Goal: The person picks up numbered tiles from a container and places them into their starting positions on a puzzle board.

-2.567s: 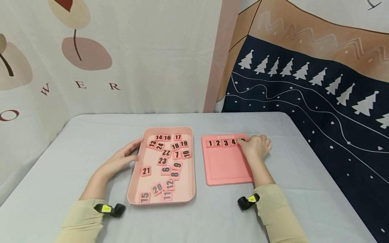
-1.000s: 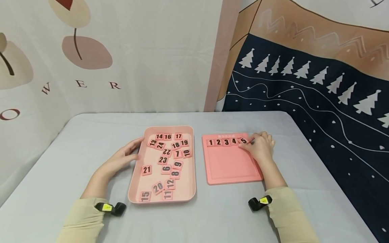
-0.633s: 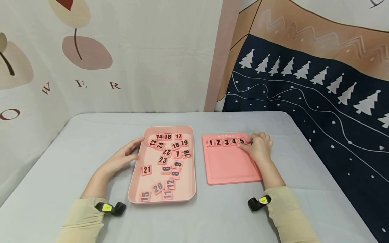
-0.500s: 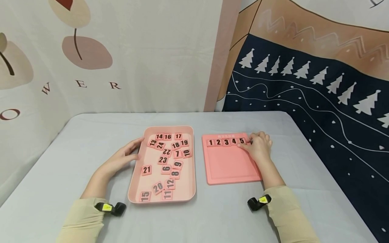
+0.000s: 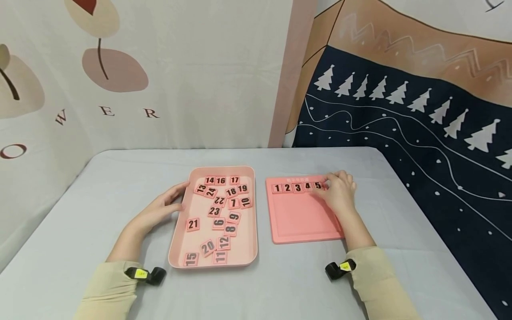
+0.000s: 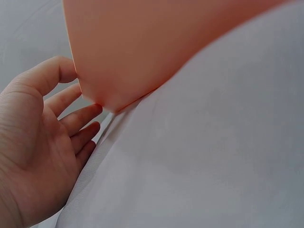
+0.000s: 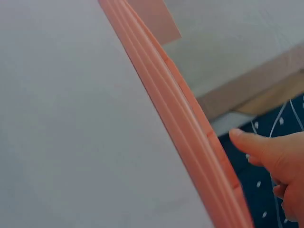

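Observation:
A pink board (image 5: pixel 304 218) lies on the table, its top row bearing number tiles 1 to 5. At the row's right end sits tile 5 (image 5: pixel 317 186), upright beside tile 4 (image 5: pixel 307 186). My right hand (image 5: pixel 340 191) is over that corner, fingertips at the right side of tile 5. The right wrist view shows the right thumb (image 7: pixel 251 141) raised a little off the board. To the left stands a pink tray (image 5: pixel 182 240) of loose number tiles. With relaxed fingers, my left hand (image 5: pixel 158 209) rests against its left wall (image 6: pixel 114 57).
Tiles in the tray lie scattered and turned various ways, such as tile 21 (image 5: pixel 193 224) and tile 15 (image 5: pixel 191 259). A grey cloth (image 5: pixel 280 284) covers the table. Patterned curtains (image 5: pixel 192 89) hang behind it.
Tile 5, tilted a second ago, turned straight in line with the row. My right hand has since shifted slightly left over it. The left hand has stayed at the tray.

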Demonstrator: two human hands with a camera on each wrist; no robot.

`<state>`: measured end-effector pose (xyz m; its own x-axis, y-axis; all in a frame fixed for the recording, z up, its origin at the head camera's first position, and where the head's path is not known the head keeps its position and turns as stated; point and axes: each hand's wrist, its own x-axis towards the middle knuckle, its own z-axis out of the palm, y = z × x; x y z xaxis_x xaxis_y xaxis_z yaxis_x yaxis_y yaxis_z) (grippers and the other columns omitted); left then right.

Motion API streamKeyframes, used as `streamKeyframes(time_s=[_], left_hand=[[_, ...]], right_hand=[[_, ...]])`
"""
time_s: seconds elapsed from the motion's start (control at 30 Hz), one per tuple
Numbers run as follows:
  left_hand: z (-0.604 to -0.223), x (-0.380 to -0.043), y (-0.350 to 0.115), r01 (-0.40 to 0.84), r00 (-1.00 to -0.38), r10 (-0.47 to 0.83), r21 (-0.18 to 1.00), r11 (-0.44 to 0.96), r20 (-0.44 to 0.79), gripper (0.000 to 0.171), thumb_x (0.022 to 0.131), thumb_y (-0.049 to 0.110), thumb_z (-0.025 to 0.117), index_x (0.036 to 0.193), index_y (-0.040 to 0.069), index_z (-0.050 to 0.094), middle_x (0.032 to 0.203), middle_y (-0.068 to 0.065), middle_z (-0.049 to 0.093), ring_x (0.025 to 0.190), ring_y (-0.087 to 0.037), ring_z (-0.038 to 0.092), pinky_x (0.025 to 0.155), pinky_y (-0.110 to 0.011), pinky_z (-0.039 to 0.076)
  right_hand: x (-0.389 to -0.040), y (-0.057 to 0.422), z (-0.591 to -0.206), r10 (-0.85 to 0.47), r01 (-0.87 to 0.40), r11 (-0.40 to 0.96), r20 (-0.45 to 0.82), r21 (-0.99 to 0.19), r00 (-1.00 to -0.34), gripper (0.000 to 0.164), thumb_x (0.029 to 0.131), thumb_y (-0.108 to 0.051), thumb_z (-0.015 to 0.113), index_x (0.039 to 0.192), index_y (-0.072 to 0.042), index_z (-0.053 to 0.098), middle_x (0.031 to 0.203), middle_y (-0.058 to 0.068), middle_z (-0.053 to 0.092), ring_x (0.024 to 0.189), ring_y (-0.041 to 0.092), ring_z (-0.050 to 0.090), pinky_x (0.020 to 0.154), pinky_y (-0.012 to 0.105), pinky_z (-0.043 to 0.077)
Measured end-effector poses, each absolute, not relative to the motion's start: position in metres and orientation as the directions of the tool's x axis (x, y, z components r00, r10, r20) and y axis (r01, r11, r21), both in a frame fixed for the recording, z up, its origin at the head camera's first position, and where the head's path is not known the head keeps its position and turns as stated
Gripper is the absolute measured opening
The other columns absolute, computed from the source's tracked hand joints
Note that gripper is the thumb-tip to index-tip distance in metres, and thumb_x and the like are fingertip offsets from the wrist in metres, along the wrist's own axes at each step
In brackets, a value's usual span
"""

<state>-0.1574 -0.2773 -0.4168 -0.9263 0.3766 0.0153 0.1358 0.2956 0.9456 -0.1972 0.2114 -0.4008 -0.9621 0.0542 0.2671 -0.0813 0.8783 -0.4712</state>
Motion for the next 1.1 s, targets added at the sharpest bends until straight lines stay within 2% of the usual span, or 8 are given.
streamKeyframes(time_s=[0.13, 0.3, 0.57, 0.83, 1.1], left_hand=[[-0.417, -0.157, -0.277, 0.140, -0.926, 0.378, 0.944, 0.300, 0.017, 0.069, 0.092, 0.006, 0.059, 0.151, 0.002, 0.024, 0.155, -0.021, 0.019, 0.142, -0.039, 0.012, 0.112, -0.057, 0.007], [-0.417, -0.158, -0.276, 0.143, -0.926, 0.376, 0.942, 0.304, 0.019, 0.068, 0.092, 0.006, 0.059, 0.151, 0.002, 0.024, 0.155, -0.021, 0.019, 0.142, -0.039, 0.012, 0.112, -0.057, 0.007], [-0.415, -0.156, -0.275, 0.153, -0.924, 0.380, 0.941, 0.301, 0.029, 0.068, 0.092, 0.005, 0.059, 0.150, 0.001, 0.024, 0.154, -0.023, 0.019, 0.141, -0.041, 0.012, 0.111, -0.059, 0.007], [-0.416, -0.157, -0.276, 0.148, -0.926, 0.377, 0.942, 0.301, 0.025, 0.068, 0.092, 0.006, 0.058, 0.151, 0.002, 0.024, 0.155, -0.021, 0.019, 0.141, -0.040, 0.012, 0.111, -0.058, 0.006], [-0.416, -0.157, -0.277, 0.137, -0.927, 0.374, 0.943, 0.302, 0.015, 0.068, 0.092, 0.007, 0.059, 0.151, 0.004, 0.024, 0.155, -0.018, 0.020, 0.142, -0.037, 0.012, 0.112, -0.056, 0.007]], right_hand=[[-0.191, 0.196, -0.386, -0.006, -0.177, 0.840, 0.317, -0.513, -0.948, 0.043, 0.072, -0.033, 0.085, 0.099, -0.004, 0.069, 0.109, 0.016, 0.049, 0.105, 0.036, 0.037, 0.094, 0.051, 0.025], [-0.181, 0.171, -0.373, -0.089, -0.296, 0.782, 0.371, -0.549, -0.924, 0.036, 0.069, -0.030, 0.087, 0.095, -0.010, 0.070, 0.106, 0.009, 0.049, 0.103, 0.032, 0.038, 0.092, 0.048, 0.025], [-0.166, 0.122, -0.363, -0.326, -0.506, 0.722, 0.413, -0.472, -0.851, 0.039, 0.064, -0.031, 0.090, 0.097, -0.017, 0.074, 0.097, 0.002, 0.047, 0.095, 0.023, 0.039, 0.079, 0.039, 0.028], [-0.166, 0.078, -0.366, -0.534, -0.626, 0.697, 0.329, -0.351, -0.779, 0.037, 0.068, -0.039, 0.085, 0.100, -0.025, 0.073, 0.096, -0.003, 0.043, 0.092, 0.017, 0.037, 0.081, 0.036, 0.031], [-0.164, 0.042, -0.373, -0.642, -0.682, 0.652, 0.239, -0.332, -0.729, 0.036, 0.069, -0.040, 0.084, 0.101, -0.026, 0.074, 0.098, -0.005, 0.042, 0.093, 0.015, 0.034, 0.081, 0.034, 0.029]])
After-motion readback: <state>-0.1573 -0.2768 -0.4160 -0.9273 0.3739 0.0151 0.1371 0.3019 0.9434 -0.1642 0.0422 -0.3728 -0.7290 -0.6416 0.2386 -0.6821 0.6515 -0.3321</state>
